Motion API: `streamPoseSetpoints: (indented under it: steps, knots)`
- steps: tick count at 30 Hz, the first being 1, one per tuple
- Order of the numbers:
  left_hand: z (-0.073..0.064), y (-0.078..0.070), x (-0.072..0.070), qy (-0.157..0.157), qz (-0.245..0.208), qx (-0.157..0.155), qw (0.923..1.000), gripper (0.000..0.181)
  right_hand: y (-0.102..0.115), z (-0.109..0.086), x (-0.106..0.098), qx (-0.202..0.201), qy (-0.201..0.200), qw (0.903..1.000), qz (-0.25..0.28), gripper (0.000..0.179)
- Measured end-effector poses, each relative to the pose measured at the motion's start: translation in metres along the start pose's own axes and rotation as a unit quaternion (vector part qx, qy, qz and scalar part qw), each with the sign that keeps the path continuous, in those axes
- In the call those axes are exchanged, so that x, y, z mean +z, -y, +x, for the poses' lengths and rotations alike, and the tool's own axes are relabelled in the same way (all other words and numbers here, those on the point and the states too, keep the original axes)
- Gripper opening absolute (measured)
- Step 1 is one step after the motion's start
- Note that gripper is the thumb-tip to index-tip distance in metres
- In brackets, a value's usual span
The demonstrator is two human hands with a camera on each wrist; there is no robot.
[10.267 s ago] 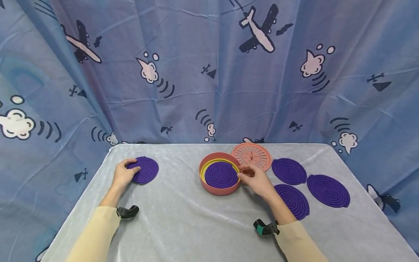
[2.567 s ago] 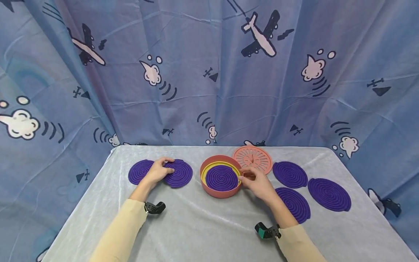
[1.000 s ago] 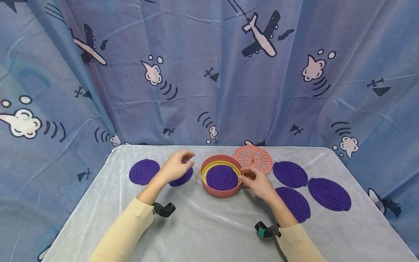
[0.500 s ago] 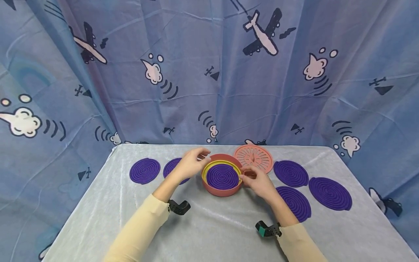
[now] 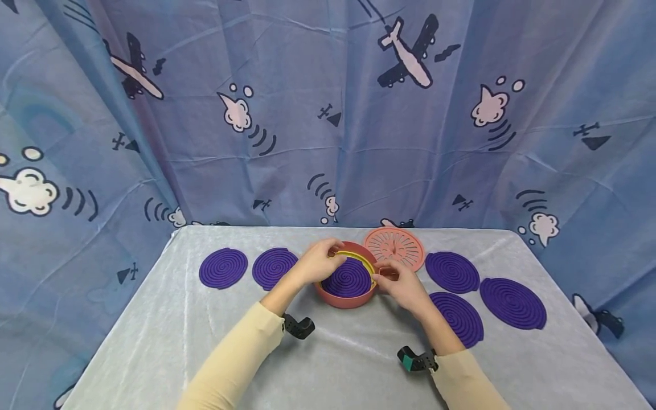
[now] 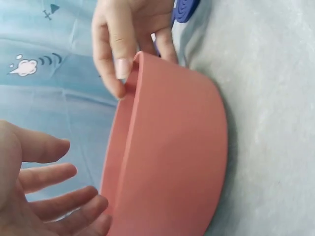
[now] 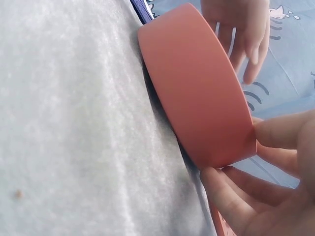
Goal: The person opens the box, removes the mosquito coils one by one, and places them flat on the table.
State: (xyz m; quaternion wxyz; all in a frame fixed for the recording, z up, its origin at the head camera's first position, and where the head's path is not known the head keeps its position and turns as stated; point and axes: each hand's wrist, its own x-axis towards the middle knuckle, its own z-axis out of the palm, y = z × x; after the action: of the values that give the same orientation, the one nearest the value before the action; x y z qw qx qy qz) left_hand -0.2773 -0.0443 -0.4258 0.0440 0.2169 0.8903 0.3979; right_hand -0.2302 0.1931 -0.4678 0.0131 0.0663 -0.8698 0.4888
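Note:
A round coral box (image 5: 344, 302) stands mid-table with a yellow ring (image 5: 367, 261) inside it and a purple spiral coaster (image 5: 349, 279) lying within the ring. My right hand (image 5: 403, 286) grips the box's right side, thumb at the rim and fingers against the outer wall, as the right wrist view shows. Over the left rim hovers my left hand (image 5: 319, 262), fingers apart and loosely bent, holding nothing; it hides part of the ring and coaster. To its left, two more purple coasters (image 5: 222, 268) lie flat side by side.
Behind the box to the right lies a slotted coral lid (image 5: 394, 248). Three purple coasters (image 5: 513, 303) rest on the right of the grey-covered table (image 5: 328, 364), one partly under my right forearm. A blue patterned curtain (image 5: 287, 171) hangs behind the table.
A second coaster came to lie beside the first on the left. My left hand let go of it and moved right, over the box's left rim. My right hand stayed at the box.

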Motion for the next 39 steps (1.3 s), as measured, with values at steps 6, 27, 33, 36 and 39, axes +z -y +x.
streamPoseSetpoints:
  steps: [6, 27, 33, 36, 39]
  knots:
    - [0.008, 0.004, 0.013, 0.012, 0.011, -0.008, 0.9998, 0.035, 0.000, 0.000, -0.001, 0.001, 0.004, 1.0000, 0.007, 0.033]
    - [0.015, 0.006, 0.023, 0.021, 0.038, -0.027, 0.9987, 0.034, 0.001, 0.000, 0.000, 0.012, 0.011, 0.9994, 0.031, 0.034]
    - [0.013, 0.006, 0.022, 0.024, 0.030, -0.037, 0.9986, 0.035, 0.001, 0.000, -0.001, 0.012, 0.015, 0.9992, 0.034, 0.035]
    - [0.013, 0.006, 0.020, 0.033, 0.036, -0.046, 0.9977, 0.037, 0.001, 0.000, -0.001, 0.013, 0.016, 0.9992, 0.035, 0.036]
    - [0.013, 0.006, 0.019, 0.044, 0.043, -0.053, 0.9967, 0.038, 0.001, 0.000, -0.001, 0.015, 0.015, 0.9992, 0.034, 0.036]
